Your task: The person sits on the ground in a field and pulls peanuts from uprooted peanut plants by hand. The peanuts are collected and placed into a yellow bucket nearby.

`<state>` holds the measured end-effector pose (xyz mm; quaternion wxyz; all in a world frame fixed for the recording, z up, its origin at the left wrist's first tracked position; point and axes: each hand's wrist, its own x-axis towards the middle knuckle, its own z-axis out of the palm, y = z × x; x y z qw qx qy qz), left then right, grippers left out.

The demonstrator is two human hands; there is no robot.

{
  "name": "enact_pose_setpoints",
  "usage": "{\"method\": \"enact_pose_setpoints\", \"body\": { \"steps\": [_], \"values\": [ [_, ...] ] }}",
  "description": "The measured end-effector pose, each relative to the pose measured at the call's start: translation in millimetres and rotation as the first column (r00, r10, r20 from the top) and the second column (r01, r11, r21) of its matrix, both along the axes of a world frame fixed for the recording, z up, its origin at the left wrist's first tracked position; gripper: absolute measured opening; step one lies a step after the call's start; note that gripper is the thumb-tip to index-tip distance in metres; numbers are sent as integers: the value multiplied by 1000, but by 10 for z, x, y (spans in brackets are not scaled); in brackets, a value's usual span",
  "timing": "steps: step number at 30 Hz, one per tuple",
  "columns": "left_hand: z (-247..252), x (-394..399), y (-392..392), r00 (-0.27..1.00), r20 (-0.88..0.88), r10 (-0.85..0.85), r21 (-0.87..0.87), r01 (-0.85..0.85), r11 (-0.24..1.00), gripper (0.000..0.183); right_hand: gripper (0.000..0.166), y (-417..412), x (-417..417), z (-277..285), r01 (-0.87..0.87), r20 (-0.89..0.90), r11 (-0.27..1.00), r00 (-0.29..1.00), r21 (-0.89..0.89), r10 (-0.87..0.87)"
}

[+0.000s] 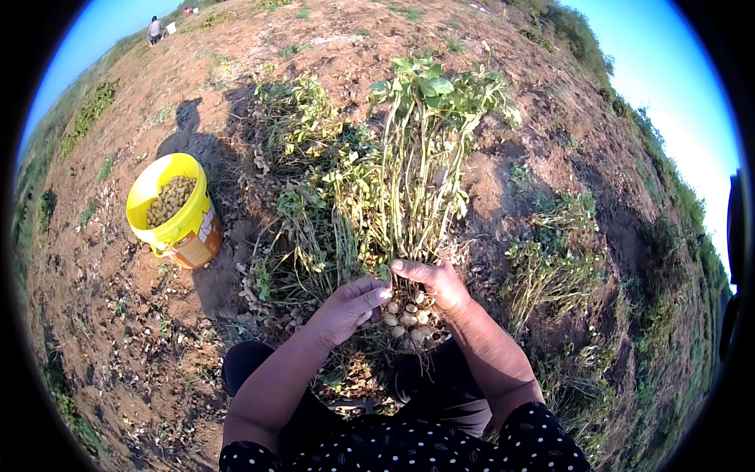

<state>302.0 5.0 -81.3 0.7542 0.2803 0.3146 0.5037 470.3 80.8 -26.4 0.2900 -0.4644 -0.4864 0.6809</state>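
An uprooted peanut plant (413,194) stands upright before me, leaves away from me and roots toward my lap. My right hand (436,283) grips the lower stems just above the roots, its thumb stretched across them. Below that hand hangs a cluster of peanut pods (408,319) among thin roots. My left hand (353,307) is at the left side of the cluster, fingers curled and thumb pressed to the index finger, with a small pale thing, apparently a peanut pod (364,318), held in it.
Left of me, a yellow plastic bucket (203,236) partly filled with peanut pods (171,200) stands on the soil. Pulled peanut plants (307,236) lie heaped between it and my hands, and more plants (554,271) lie to the right. A person (155,30) is far off at upper left.
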Motion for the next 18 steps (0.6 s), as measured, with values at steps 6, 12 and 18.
{"method": "enact_pose_setpoints", "body": {
  "steps": [6,12,18],
  "values": [
    [-48,-28,39,940,-335,-67,49,89,995,25,108,-62,-113,-52,-2,5,1000,1000,-19,2],
    [110,-155,-44,949,-294,-118,245,194,950,24,41,-3,-62,-38,-284,-170,955,948,-80,268],
    [75,-160,-60,987,-160,-14,230,51,972,27,40,-25,-63,-161,-107,-156,978,985,-179,79]
  ]
}}
